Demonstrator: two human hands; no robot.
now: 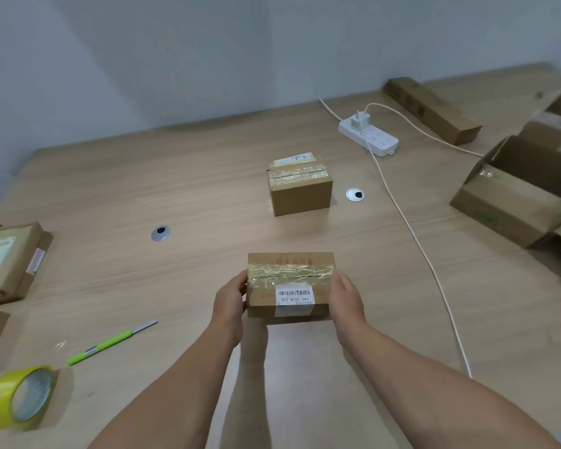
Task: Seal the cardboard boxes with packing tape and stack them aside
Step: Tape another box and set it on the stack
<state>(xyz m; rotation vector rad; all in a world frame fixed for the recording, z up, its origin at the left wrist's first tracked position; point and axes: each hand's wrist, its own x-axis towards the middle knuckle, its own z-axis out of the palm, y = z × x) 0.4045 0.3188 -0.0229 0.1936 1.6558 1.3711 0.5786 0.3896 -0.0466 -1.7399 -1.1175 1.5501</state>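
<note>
A small cardboard box (290, 273), taped across its top seam and bearing a white barcode label, is held just above the table in front of me. My left hand (230, 301) grips its left end and my right hand (345, 298) grips its right end. A second taped box (300, 186) stands further back on the table, apart from the first. The yellow tape roll (17, 396) lies at the near left. A green-handled knife (110, 343) lies beside it.
Open cardboard boxes (515, 196) sit at the right edge. A long closed box (431, 110) lies at the back right. A white power strip (368, 137) trails a cable (415, 234) toward me. Flat parcels (8, 264) lie at the left. Two round grommets (161, 233) sit in the wooden table (143, 189).
</note>
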